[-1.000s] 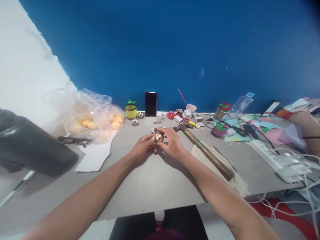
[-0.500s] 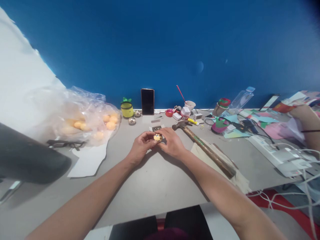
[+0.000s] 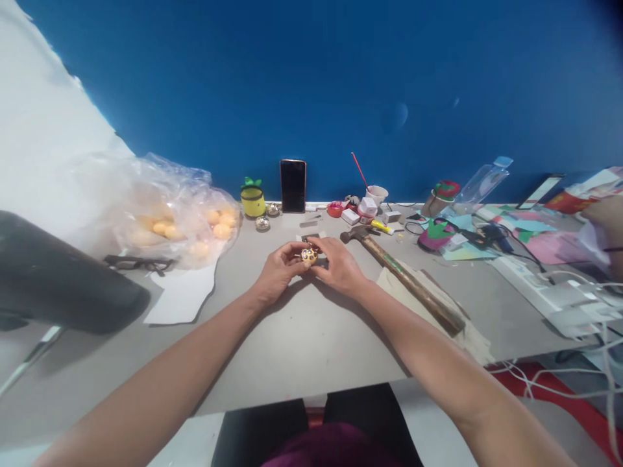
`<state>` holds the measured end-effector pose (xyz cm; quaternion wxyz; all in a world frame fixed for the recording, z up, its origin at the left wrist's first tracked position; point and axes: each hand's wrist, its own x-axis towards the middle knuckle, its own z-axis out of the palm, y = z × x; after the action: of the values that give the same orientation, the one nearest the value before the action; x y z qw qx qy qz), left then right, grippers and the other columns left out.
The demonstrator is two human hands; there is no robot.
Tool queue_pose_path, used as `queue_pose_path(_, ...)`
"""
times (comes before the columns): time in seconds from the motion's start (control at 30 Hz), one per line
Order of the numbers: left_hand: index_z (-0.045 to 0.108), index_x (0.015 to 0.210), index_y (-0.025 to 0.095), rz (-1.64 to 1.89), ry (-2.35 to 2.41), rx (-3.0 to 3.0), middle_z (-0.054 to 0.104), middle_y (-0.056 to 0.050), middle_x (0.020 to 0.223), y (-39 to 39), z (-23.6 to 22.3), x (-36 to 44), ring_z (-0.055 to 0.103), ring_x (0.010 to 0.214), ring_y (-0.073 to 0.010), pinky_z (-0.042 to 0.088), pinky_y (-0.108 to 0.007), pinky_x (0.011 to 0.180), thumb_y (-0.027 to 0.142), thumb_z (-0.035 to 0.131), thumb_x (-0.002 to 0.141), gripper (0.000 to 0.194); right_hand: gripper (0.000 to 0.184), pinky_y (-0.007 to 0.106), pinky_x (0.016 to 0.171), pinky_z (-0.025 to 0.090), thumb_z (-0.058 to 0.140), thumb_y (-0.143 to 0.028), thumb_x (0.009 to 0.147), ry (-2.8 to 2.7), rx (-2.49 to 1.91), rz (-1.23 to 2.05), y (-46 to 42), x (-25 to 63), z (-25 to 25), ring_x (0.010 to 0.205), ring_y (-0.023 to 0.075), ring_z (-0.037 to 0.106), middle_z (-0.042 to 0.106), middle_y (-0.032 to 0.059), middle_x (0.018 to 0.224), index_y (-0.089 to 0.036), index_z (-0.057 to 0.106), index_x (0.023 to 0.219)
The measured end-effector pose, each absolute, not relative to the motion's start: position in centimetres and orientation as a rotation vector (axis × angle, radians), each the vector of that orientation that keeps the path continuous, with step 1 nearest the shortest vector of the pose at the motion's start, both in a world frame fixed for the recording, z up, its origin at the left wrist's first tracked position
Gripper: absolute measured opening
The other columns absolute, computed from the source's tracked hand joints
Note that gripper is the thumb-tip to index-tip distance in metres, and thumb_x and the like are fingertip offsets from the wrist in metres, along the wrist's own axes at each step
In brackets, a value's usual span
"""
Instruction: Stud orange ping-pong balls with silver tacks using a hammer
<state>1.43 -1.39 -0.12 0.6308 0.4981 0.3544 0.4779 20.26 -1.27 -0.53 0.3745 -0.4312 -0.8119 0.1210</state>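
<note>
Above the grey table, my left hand and my right hand pinch a small yellow ball between them. Shiny dark and gold pieces cover part of the ball. Fingers of both hands wrap its sides, so some of its surface is hidden. Just behind the hands lies a small flat patch of glittery pieces, partly covered by my fingers. Two silvery balls stand farther back, the nearer silvery ball to the left of a phone propped upright against the blue wall.
A hammer lies on a cloth to the right. Plastic bags of orange balls, glasses and a large dark cylinder are left. Farther right sit a white power strip, paper scraps and a clear bottle.
The ball has been turned between my fingers: a gold shiny side showed first, then a barer yellow side, now a dark-spotted face. Both hands keep hold. The camera view shifts slightly.
</note>
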Motion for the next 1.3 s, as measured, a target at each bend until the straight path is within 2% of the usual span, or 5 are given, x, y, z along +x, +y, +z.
queue_pose_path(0.27,0.066,0.118,0.020,1.109,0.854,1.187,0.071,-0.006,0.109,-1.7,0.2,1.4,0.068,0.097,-0.0212,0.056,-0.032,0.079,0.021,0.092,0.064,0.060,0.040,0.040,0.100,0.049,0.076,-0.031,0.088,-2.108,-1.122,0.327,-1.0,20.4,-0.6,0.114,0.0268,0.062,0.073,0.0090,0.121,-0.024,0.071,0.127)
queue_pose_path(0.63,0.068,0.119,0.017,1.089,0.856,1.152,0.073,-0.007,0.100,-1.1,-0.1,1.3,0.068,0.080,-0.0162,0.055,-0.028,0.070,0.033,0.088,0.074,0.052,0.047,0.040,0.105,0.048,0.076,-0.027,0.088,-2.088,-1.170,0.352,-1.0,20.6,-0.6,0.120,0.0251,0.060,0.070,0.0077,0.125,-0.029,0.069,0.135)
queue_pose_path(0.87,0.064,0.111,0.016,1.171,0.843,0.908,0.065,-0.002,0.081,-0.7,-0.1,1.3,0.064,0.062,-0.0149,0.053,-0.028,0.055,0.036,0.084,0.076,0.045,0.018,0.034,0.088,0.051,0.062,-0.022,0.093,-1.824,-1.476,0.344,0.0,21.5,-0.4,0.096,0.0217,0.069,0.078,0.0049,0.101,-0.023,0.078,0.101)
queue_pose_path(1.07,0.064,0.092,0.012,1.213,0.828,0.881,0.066,-0.006,0.084,-0.2,-0.4,1.2,0.064,0.062,-0.0142,0.052,-0.026,0.052,0.038,0.075,0.083,0.029,0.017,0.029,0.079,0.049,0.061,-0.028,0.093,-1.709,-1.573,0.371,0.2,22.0,-0.2,0.086,0.0193,0.070,0.079,0.0017,0.094,-0.024,0.078,0.094)
queue_pose_path(1.3,0.064,0.089,0.012,1.182,0.852,0.884,0.066,-0.006,0.079,-0.2,-0.1,1.1,0.063,0.060,-0.0139,0.051,-0.024,0.050,0.037,0.069,0.087,0.026,0.032,0.026,0.070,0.045,0.056,-0.037,0.100,-1.998,-1.651,0.314,0.6,21.8,2.8,0.077,0.0181,0.068,0.077,0.0040,0.083,-0.020,0.077,0.083)
